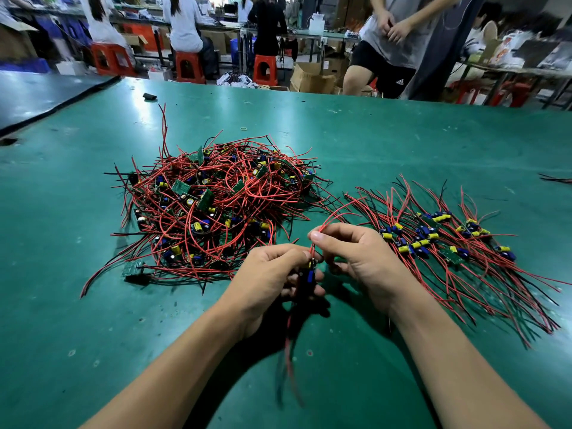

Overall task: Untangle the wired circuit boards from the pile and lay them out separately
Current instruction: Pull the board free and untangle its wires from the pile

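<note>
A tangled pile of small green circuit boards with red and black wires lies on the green table, left of centre. To the right, several separated boards lie side by side with their wires fanned out. My left hand grips one small board with blue and yellow parts; its wires hang blurred below the hand. My right hand pinches that board's red wire between thumb and forefinger, and the wire arcs up toward the laid-out row.
One loose board lies at the pile's near left edge. A small black object and a yellow rubber band lie farther back. Beyond the table's far edge a person stands, others sit on red stools.
</note>
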Demonstrator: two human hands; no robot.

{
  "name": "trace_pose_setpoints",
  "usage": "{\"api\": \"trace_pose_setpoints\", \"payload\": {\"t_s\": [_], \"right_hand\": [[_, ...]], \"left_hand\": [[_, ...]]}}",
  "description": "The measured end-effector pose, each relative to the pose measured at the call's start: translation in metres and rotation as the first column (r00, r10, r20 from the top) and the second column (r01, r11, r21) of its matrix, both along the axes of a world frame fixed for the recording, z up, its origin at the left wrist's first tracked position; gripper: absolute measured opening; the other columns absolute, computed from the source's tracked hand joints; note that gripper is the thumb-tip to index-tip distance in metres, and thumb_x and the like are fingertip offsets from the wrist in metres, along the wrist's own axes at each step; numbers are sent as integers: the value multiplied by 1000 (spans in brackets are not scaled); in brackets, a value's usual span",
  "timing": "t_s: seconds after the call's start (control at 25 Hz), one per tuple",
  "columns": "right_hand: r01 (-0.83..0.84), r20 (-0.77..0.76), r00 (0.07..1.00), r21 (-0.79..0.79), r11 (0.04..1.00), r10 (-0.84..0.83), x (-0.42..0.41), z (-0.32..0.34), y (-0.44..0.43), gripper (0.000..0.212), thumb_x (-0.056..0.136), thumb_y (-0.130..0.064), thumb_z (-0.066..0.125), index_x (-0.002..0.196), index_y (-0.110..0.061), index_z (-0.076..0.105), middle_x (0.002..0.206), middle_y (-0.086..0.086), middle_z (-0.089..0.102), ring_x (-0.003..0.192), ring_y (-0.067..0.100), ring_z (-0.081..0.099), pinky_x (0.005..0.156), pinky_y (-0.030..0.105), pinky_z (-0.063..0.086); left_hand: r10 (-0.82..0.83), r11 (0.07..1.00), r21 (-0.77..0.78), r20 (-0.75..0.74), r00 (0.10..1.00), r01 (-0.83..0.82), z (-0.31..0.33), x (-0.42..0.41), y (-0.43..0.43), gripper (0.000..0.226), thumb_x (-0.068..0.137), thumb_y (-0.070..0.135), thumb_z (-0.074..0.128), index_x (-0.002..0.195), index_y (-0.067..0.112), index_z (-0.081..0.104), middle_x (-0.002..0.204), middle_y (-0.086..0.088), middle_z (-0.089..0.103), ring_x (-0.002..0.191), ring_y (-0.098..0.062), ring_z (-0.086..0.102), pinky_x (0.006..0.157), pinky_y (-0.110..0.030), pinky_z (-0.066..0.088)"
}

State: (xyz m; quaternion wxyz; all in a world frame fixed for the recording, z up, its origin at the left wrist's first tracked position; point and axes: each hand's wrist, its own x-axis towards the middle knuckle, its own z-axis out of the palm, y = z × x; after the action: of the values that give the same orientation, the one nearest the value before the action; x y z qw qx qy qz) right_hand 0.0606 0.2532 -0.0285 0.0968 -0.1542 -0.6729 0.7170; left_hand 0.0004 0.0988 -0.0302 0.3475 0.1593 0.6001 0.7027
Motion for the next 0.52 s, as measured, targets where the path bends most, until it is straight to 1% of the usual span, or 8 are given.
{"api": "trace_pose_setpoints", "payload": {"t_s": [0.04, 0.12, 0.16, 0.24, 0.32, 0.44, 0.52], "right_hand": [[-19, 6, 1000, -20, 1000, 20, 0, 0, 0, 31, 70, -41, 82, 88, -17, 78, 79, 7, 64, 70, 21, 54, 68, 37, 46], [-84, 18, 996, -57, 995, 85, 2, 2, -1, 26, 79, -37, 77, 93, -15, 78, 81, 7, 68, 66, 19, 59, 59, 29, 52], [-117, 27, 992, -73, 990, 120, 2, 3, -2, 22, 85, -33, 73, 96, -15, 78, 81, 7, 68, 64, 18, 60, 56, 27, 54], [-156, 35, 987, -70, 985, 159, 3, 3, -2, 17, 92, -24, 68, 99, -12, 77, 82, 7, 70, 62, 16, 61, 55, 28, 56], [-152, 15, 988, -52, 987, 153, 3, 3, -2, 14, 91, -20, 70, 97, -9, 77, 83, 8, 71, 61, 17, 62, 54, 28, 56], [-122, 9, 992, -14, 992, 123, 3, 4, -4, 17, 79, -25, 77, 89, -12, 77, 82, 7, 70, 62, 16, 65, 52, 24, 54], [-132, 29, 991, -29, 991, 133, 3, 3, -4, 22, 77, -27, 79, 92, -11, 77, 84, 10, 70, 64, 18, 66, 54, 25, 55]], "left_hand": [[15, 1000, 2, 3, 1000, -15, 0, 0, 0, 28, 94, 11, 58, 75, 16, 78, 74, -14, 72, 62, -25, 70, 68, -35, 59], [21, 1000, 17, 12, 1000, -21, 1, 0, 0, 25, 92, 11, 61, 74, 15, 77, 73, -13, 72, 60, -25, 69, 65, -34, 60], [20, 1000, 22, 14, 1000, -20, 0, 0, 0, 24, 91, 11, 61, 74, 14, 77, 74, -14, 72, 59, -24, 69, 62, -33, 59], [13, 1000, 24, 9, 1000, -14, 0, 0, -1, 24, 92, 10, 61, 74, 14, 77, 75, -13, 73, 59, -23, 69, 60, -31, 59], [8, 1000, 15, -6, 1000, -8, -1, -1, -2, 23, 93, 11, 60, 78, 12, 77, 74, -12, 72, 59, -24, 69, 60, -30, 58], [-4, 1000, 17, -2, 1000, 4, -2, -2, -2, 23, 94, 7, 59, 81, 7, 77, 76, -14, 72, 58, -25, 68, 57, -30, 57], [-9, 1000, 20, 6, 1000, 9, -3, -2, -2, 26, 94, 4, 57, 79, 9, 78, 77, -15, 73, 57, -24, 68, 57, -30, 57]]}}
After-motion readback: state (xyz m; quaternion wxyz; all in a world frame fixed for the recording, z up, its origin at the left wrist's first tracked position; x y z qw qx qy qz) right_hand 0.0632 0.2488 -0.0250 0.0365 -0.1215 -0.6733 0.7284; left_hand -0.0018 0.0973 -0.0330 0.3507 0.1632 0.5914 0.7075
